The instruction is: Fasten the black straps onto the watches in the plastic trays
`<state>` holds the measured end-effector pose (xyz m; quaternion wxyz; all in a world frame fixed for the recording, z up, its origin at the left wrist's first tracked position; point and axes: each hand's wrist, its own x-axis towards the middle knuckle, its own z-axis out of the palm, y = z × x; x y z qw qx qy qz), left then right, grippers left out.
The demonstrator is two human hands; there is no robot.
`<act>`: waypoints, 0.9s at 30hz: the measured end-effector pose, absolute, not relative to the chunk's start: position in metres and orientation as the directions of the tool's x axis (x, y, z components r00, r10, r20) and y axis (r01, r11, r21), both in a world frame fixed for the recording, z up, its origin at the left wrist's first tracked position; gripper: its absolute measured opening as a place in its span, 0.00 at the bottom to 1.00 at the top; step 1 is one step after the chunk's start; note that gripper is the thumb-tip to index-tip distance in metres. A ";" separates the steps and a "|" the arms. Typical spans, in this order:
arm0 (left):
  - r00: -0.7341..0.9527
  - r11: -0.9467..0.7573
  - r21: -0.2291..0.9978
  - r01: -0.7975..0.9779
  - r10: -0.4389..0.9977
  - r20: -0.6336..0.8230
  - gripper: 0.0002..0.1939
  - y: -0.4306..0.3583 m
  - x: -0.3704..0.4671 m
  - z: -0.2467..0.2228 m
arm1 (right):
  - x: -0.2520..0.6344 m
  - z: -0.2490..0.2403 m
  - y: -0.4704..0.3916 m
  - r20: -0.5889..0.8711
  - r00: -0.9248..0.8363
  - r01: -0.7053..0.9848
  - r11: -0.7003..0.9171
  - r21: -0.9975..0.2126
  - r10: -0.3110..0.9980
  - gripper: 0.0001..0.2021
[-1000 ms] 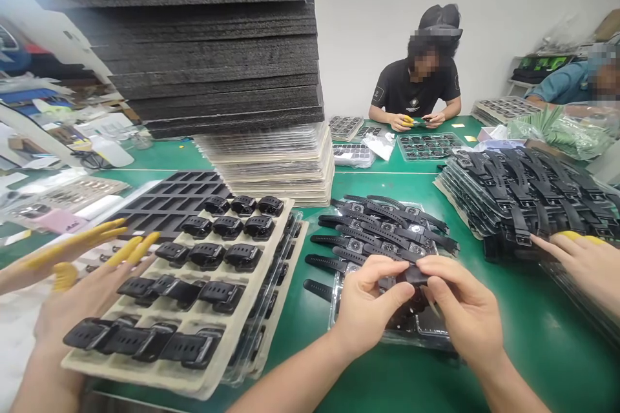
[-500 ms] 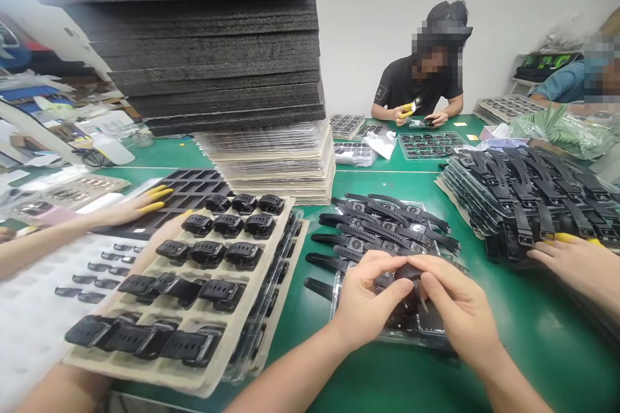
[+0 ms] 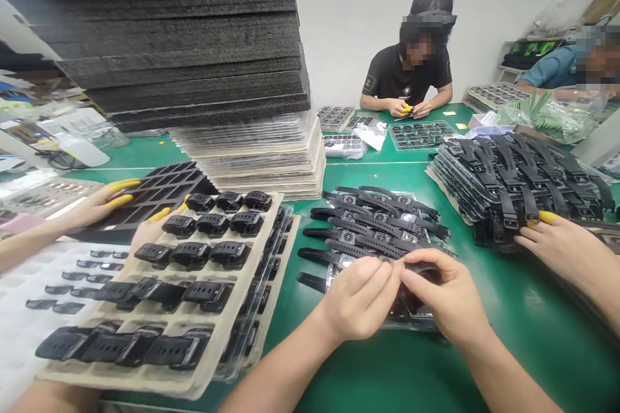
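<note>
My left hand (image 3: 359, 300) is closed in a pinch, its fingertips meeting those of my right hand (image 3: 446, 293); whatever it pinches is too hidden to name. Curled fingers of my right hand hold a black watch (image 3: 427, 274), mostly covered by the hand. Both hands are over the near edge of a clear tray (image 3: 330, 279). On that tray lie rows of black smartwatches (image 3: 361, 219), backs up, their straps overlapping and hanging past its left side.
Left stands a stack of beige trays (image 3: 194, 381) with black watches; behind rises a tall stack of black foam sheets (image 3: 203, 45) on pale trays. More watches fill stacked trays (image 3: 450, 187) at right. Co-workers' hands (image 3: 566, 245) reach in at both sides; a person (image 3: 407, 77) sits opposite.
The view has shifted slightly right. My left fingers have curled into a tighter pinch, and the dark watch now sits within my right hand. At left, a co-worker's hands have shifted on the black tray.
</note>
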<state>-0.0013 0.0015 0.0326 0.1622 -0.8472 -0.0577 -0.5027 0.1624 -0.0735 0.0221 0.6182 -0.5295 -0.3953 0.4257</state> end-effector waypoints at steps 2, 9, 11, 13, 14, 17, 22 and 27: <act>0.475 -0.945 -0.224 0.239 -0.088 0.876 0.06 0.002 -0.002 0.034 | 0.165 0.022 -0.074 0.018 0.340 -0.119 0.062 -0.991 0.940 0.08; 0.429 -0.970 -0.159 0.181 -0.067 0.901 0.11 0.005 -0.004 0.036 | 0.178 0.035 -0.083 0.118 0.292 0.020 0.117 -0.993 0.949 0.05; 0.431 -0.982 -0.075 0.171 0.006 0.902 0.12 0.007 -0.004 0.037 | 0.186 0.036 -0.090 0.201 0.280 0.165 0.160 -0.973 0.939 0.06; 0.391 -0.984 0.007 0.178 0.077 0.917 0.12 0.008 -0.005 0.038 | 0.197 0.032 -0.098 0.272 0.277 0.290 0.190 -0.938 0.921 0.07; 0.353 -0.981 0.041 0.187 0.106 0.929 0.12 0.009 -0.006 0.039 | 0.203 0.027 -0.103 0.291 0.279 0.335 0.191 -0.923 0.915 0.06; 0.248 -0.969 0.124 0.214 0.176 0.953 0.12 0.010 -0.008 0.043 | 0.216 0.012 -0.113 0.250 0.246 0.440 0.122 -0.890 0.936 0.03; 0.235 -0.966 0.139 0.219 0.191 0.953 0.12 0.011 -0.011 0.046 | 0.212 -0.002 -0.110 0.121 0.079 0.591 0.051 -0.805 0.990 0.02; 0.240 -0.967 0.135 0.218 0.187 0.952 0.12 0.011 -0.011 0.046 | 0.203 -0.002 -0.098 0.156 0.011 0.637 0.113 -0.763 0.988 0.03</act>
